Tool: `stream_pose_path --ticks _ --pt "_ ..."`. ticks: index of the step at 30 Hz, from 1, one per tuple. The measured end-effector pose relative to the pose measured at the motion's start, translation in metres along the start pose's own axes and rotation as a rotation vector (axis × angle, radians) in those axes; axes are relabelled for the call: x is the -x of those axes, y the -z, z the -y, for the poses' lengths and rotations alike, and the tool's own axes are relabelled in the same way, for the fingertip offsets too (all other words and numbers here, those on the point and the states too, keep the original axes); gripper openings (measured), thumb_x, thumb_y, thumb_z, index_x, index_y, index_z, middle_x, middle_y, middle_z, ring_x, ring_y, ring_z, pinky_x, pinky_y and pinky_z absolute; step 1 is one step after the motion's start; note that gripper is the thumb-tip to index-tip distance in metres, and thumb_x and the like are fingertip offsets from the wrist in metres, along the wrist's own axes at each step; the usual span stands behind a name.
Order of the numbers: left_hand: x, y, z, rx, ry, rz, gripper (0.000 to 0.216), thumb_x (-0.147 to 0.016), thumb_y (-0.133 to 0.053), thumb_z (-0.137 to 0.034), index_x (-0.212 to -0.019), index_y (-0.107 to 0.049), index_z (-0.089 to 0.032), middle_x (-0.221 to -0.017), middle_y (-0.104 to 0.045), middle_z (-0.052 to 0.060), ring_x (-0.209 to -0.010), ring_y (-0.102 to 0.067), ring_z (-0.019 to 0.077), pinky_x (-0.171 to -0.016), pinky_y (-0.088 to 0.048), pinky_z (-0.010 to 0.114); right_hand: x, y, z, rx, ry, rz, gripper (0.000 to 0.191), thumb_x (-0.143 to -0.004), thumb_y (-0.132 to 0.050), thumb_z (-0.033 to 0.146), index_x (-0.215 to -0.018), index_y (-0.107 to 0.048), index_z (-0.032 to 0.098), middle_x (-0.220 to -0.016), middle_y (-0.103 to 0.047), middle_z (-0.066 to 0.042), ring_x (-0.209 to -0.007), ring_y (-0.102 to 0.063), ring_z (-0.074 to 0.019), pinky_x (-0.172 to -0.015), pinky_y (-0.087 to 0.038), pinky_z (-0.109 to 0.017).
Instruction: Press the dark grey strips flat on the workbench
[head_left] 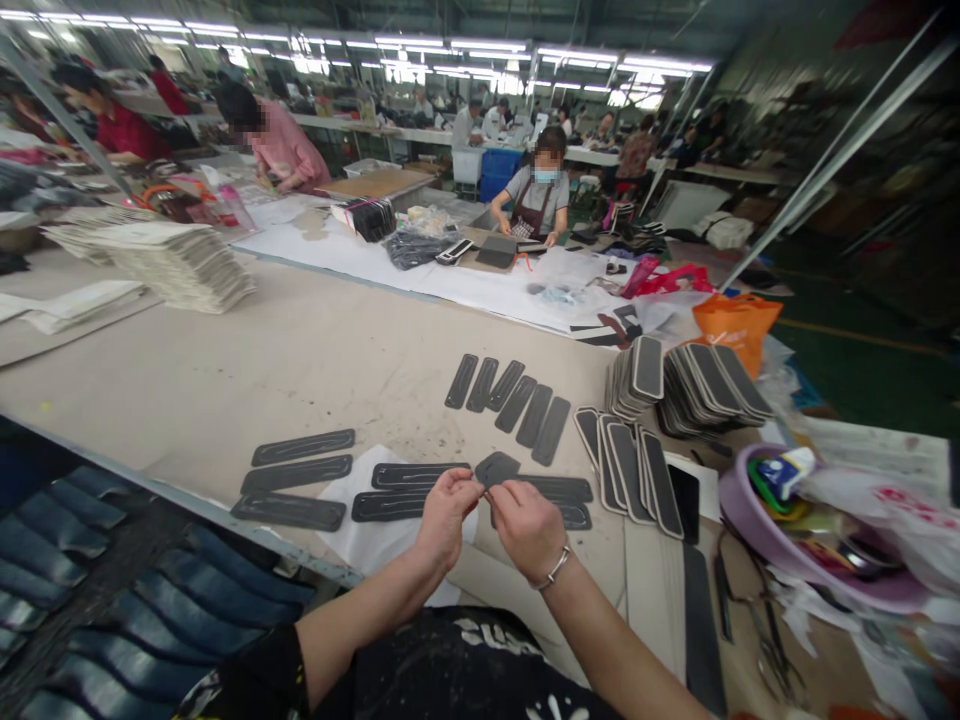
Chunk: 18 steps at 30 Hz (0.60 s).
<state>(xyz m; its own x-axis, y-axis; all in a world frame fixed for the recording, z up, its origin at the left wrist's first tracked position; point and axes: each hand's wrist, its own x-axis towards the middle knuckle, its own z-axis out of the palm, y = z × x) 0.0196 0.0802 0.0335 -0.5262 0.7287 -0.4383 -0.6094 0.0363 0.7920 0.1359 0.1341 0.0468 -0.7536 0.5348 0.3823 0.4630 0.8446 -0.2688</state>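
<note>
- A large, brightly lit workshop with rows of long tables; the nearest worktable (300, 360) is covered in beige board, and its near edge runs diagonally from the left toward the person.
- The left hand (444, 518) and right hand (529, 528) meet just above the near edge of the tabletop, fingertips pinched shut on a small dark flat piece (496, 468) held between them; the piece sticks up above the fingers.
- The right wrist wears a thin bracelet (553, 570).
- Directly under the hands, long dark strips (409, 476) lie flat on a white sheet (360, 540), with more strips (300, 478) to the left near the table's edge.
- Farther in, toward the middle of the tabletop, a fanned row of shorter dark pieces (517, 400) lies flat.
- To the right stand stacks of dark pieces with pale rims (686, 385), and a further fan of them (630, 465) lies nearer the hands.
- At the right edge sit a purple bowl (742, 520) of odds and ends, scissors (757, 620) and an orange bag (735, 325).
- Beyond, a co-worker in a mask and apron (538, 195) and another in pink (281, 145) work at the next tables.
</note>
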Motion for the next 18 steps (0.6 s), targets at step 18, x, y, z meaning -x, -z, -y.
stream_pose_path --ticks 18 --pt "-0.017 0.081 0.07 -0.12 0.425 0.063 0.042 -0.064 -0.073 -0.041 -0.094 -0.059 -0.015 -0.105 -0.061 0.011 -0.081 -0.061 0.0157 -0.067 -0.047 0.025 0.067 0.066 -0.01 -0.537 -0.607 -0.274 0.018 -0.08 -0.06 0.036 -0.083 -0.063 0.018 -0.073 -0.062 -0.002 -0.063 -0.055 -0.0137 -0.058 -0.045 -0.024"
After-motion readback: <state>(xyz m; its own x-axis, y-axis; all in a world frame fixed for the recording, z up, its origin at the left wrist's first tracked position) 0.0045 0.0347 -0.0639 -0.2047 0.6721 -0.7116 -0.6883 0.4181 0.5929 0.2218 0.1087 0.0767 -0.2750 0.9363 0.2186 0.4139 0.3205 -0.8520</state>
